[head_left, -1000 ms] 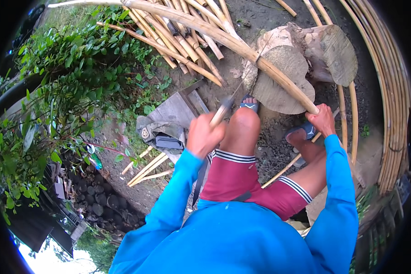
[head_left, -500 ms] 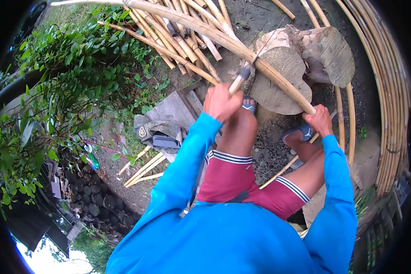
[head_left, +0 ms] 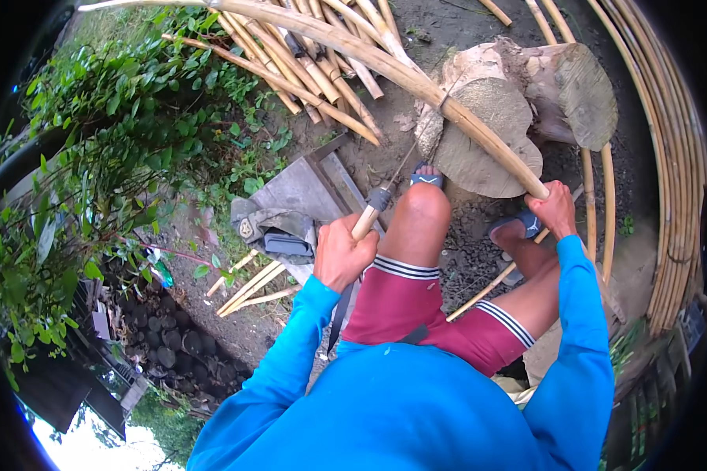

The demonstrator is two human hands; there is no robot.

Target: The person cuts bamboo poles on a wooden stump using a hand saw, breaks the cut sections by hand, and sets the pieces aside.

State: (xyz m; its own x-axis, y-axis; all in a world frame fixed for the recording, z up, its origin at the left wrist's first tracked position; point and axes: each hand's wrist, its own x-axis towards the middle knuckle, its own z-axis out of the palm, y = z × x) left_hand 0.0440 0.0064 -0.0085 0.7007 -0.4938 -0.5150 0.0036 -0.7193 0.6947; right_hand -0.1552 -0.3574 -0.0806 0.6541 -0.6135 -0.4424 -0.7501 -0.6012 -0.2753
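Observation:
My right hand [head_left: 554, 209] is closed around the near end of a long bamboo pole [head_left: 404, 74]. The pole lies across the sawn top of a tree stump [head_left: 487, 129] and runs far off to the upper left. Beside my left knee, my left hand [head_left: 346, 253] grips the pale wooden handle of a machete [head_left: 375, 206]. Its thin blade shows almost edge-on, pointing up toward the stump and apart from the pole.
Cut bamboo pieces [head_left: 322, 74] are heaped at the far left of the stump. A curved bundle of long poles [head_left: 668, 180] stands along the right. A camouflage cap [head_left: 271, 228] lies on a low grey wooden seat [head_left: 294, 188]. Leafy shrubs [head_left: 126, 141] fill the left.
My left hand has drawn back toward me and to the left with the machete, away from the pole. My right hand and the bamboo pole have hardly moved.

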